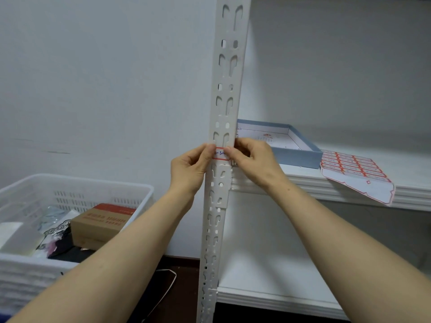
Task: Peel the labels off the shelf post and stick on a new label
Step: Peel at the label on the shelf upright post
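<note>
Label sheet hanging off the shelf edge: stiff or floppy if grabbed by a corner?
Probably floppy: the label sheet looks paper-thin and its overhanging end droops past the shelf edge. Likely light; with that much overhang, a nudge could slide it off.

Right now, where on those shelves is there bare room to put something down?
The lower shelf is bare right of the post. The upper shelf is free at its far right, behind the label sheet. Crowded: its front with the blue box and sheet, the basket at left, and the post where the left hand and right hand hold the label.
</note>
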`<act>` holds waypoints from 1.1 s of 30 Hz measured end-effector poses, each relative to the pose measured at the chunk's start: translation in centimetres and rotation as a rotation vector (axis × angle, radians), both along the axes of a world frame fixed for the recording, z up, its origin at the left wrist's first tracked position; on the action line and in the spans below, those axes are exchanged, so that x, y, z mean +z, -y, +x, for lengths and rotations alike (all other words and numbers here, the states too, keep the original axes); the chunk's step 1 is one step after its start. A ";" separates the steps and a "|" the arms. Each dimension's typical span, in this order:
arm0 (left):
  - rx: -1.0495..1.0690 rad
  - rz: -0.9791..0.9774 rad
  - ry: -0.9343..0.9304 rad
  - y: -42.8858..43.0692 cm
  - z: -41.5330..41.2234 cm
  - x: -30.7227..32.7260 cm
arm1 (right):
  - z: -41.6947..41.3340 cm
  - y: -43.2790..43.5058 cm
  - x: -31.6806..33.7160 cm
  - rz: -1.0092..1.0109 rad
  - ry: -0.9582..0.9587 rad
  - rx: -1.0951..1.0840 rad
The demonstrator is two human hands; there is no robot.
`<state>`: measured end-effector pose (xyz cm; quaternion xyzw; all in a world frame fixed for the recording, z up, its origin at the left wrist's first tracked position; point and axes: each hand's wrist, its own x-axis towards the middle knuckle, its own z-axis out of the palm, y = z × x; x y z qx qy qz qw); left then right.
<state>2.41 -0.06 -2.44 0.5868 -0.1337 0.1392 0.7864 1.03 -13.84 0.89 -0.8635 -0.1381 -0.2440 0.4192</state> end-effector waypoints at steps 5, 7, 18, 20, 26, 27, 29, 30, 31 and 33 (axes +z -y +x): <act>0.086 0.079 0.099 0.6 -0.4 -0.1 | 0.0 0.1 0.1 -0.001 -0.046 0.025; 0.121 0.136 0.140 0.8 -0.2 -0.4 | 0.4 -0.2 -0.3 -0.055 0.012 -0.045; 0.062 0.169 0.170 0.4 0.0 -1.6 | 0.3 0.8 -0.4 -0.132 -0.006 0.051; 0.039 0.184 0.195 0.4 -0.1 -1.5 | 0.8 0.4 -0.8 -0.150 0.046 -0.017; 0.019 0.150 0.176 0.3 -0.5 -1.4 | 0.3 0.6 -0.3 -0.082 -0.029 0.074; 0.012 0.145 0.173 0.4 -0.6 -1.4 | 0.2 0.6 -0.4 -0.074 -0.022 0.074; 0.028 0.141 0.169 0.5 -0.7 -1.2 | 0.4 0.2 -0.5 -0.091 0.019 0.012; 0.027 0.138 0.164 0.5 -0.6 -1.2 | 0.5 0.0 -0.6 -0.102 0.034 -0.016; 0.018 0.137 0.157 0.4 -0.6 -1.1 | 0.4 -0.1 -0.4 -0.112 0.031 -0.023; -0.011 0.127 0.129 0.3 -0.8 -1.0 | 0.3 0.0 -0.3 -0.066 -0.020 0.015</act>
